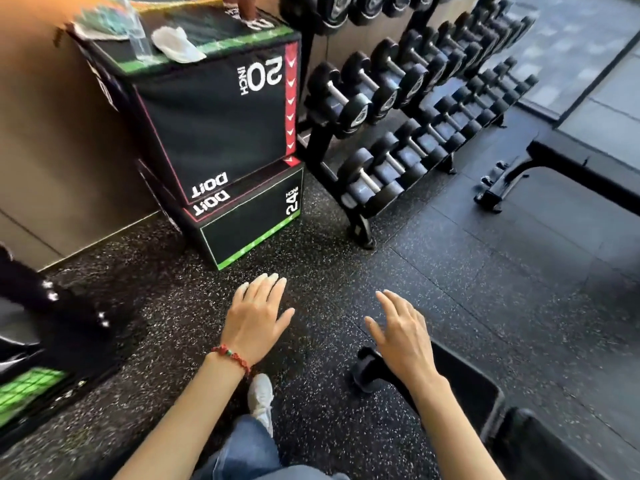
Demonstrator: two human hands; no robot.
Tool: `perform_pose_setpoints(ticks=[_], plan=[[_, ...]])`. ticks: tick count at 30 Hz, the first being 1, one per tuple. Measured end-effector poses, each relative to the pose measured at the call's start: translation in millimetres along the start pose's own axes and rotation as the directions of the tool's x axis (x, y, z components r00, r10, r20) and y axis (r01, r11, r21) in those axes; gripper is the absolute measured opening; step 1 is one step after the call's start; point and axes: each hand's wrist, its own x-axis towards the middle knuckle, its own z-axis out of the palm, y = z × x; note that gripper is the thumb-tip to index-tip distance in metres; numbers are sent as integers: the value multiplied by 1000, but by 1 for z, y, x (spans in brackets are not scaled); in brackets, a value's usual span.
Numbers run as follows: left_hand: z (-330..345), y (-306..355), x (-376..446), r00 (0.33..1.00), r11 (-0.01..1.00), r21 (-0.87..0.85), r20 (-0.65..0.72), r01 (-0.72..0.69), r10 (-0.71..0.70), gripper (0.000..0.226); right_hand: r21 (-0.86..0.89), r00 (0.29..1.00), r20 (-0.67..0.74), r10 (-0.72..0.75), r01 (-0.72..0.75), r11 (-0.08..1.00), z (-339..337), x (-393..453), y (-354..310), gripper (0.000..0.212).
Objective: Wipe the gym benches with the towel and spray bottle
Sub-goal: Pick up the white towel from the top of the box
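- Left hand: held out over the speckled floor, palm down, fingers straight and close together, holding nothing. A red bead bracelet sits at the wrist.
- Right hand: held out beside the left, well apart from it, fingers straight and slightly spread, holding nothing.
- Towel: white, crumpled, lying on top of the upper plyo box, near its front edge, far from both hands.
- Spray bottle: clear, standing on the same box top just left of the towel; blurred, so its head cannot be made out.
- Teal-patterned cloth: on the box top, behind the bottle; possibly a second towel, too blurred to tell.
- Upper plyo box: black, marked "20 INCH", stacked on a lower plyo box marked "24 INCH"; both stand against the wall.
- Dumbbell rack: 3 tiers of black dumbbells, right of the boxes.
- Far bench: black, at right, on the floor beyond the rack.
- Near bench: black, under the right forearm, at lower right.
- White shoe and blue jeans: at the bottom centre, between the forearms.
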Motion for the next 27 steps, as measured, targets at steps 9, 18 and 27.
perform_pose_setpoints(ticks=[9,18,27], plan=[[-23,-135,108,992,992,1,-33,125,-125,50,44,989,29,-147,146,988,28,170,-101,51],[-36,-228,204,956,961,10,-104,277,-275,48,106,967,52,-249,243,964,42,311,-161,51],[-20,-290,333,896,904,14,-143,427,-421,48,158,918,85,-388,372,914,62,491,-188,51]])
